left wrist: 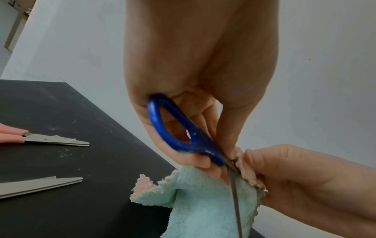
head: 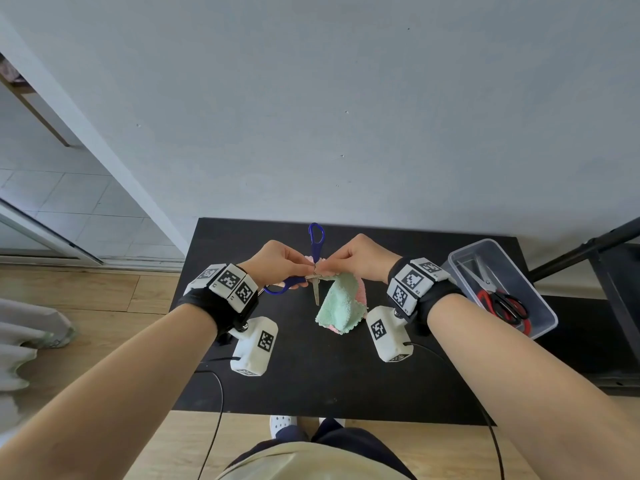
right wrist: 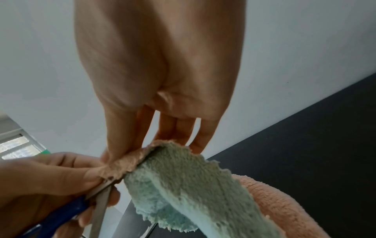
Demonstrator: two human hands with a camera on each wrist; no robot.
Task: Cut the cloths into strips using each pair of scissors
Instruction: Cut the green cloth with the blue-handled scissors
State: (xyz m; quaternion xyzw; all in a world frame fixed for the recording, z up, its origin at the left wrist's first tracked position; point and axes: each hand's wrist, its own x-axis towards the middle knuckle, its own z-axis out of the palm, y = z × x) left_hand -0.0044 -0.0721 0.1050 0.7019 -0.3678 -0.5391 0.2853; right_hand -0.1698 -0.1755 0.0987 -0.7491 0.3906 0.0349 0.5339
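On the far left of the black table (left wrist: 61,112), seen only from my left wrist camera, lie two further pairs of scissors: a pink-handled pair (left wrist: 43,139) and, nearer, a pair showing only its grey blades (left wrist: 38,186). Both lie flat with blades together, well apart from my hands.

My left hand (head: 277,263) is raised above the table. Its fingers are curled round one loop of the blue-handled scissors (head: 313,261), and its thumb and fingertips also pinch the upper edge of the cloth (head: 341,303). The scissors are spread wide: one blue loop stands up behind the hands, the other sits in my left palm, and one blade points down in front of the cloth. The second blade runs toward the pinched edge; whether it has entered the fabric, I cannot tell.

The cloth is mint green on one face and pink on the other. It hangs folded from the pinched edge, and its lower part reaches down to the table top.

My right hand (head: 362,259) meets the left at that same edge. Thumb and forefinger pinch the cloth just beside the scissor pivot; the remaining fingers extend behind the fabric.

At the right end of the table stands a clear plastic box (head: 540,306). Inside it lies a red-and-black-handled pair of scissors (head: 498,299).
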